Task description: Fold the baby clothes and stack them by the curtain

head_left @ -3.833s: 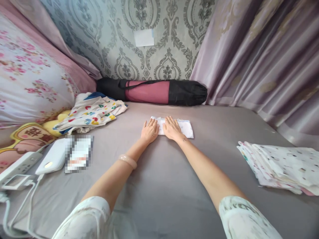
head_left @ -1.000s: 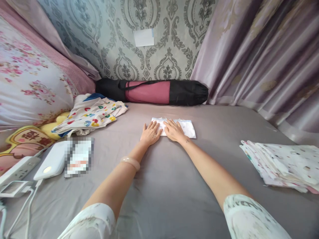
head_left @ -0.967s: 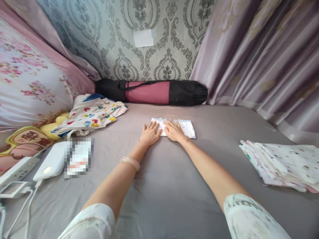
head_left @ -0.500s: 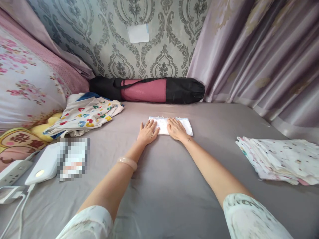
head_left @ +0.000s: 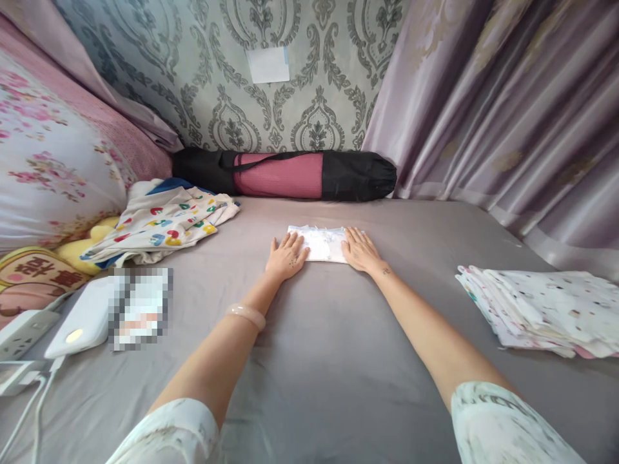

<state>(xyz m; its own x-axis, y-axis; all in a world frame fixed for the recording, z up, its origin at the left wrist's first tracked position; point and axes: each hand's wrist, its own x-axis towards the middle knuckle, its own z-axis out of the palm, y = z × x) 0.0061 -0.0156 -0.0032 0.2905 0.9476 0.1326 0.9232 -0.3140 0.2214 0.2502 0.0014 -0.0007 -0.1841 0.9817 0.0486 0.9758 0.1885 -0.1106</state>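
Note:
A small folded white cloth (head_left: 322,243) lies on the grey bed sheet (head_left: 319,361) ahead of me. My left hand (head_left: 286,256) rests flat on the cloth's left end, fingers stretched out. On the cloth's right end lies my right hand (head_left: 360,250), also flat with fingers spread. Neither hand grips anything. A pale bangle (head_left: 246,314) sits on my left wrist.
A stack of folded patterned cloths (head_left: 541,309) lies at the right. A crumpled printed garment (head_left: 164,222) lies at the left, near a floral pillow (head_left: 48,167). A black and pink rolled mat bag (head_left: 290,174) lies against the wall. A white power bank (head_left: 80,319) and cables sit at lower left.
My right hand has slid rightward along the cloth, from its middle to its right end. My left hand has stayed at the left end. The view has shifted slightly.

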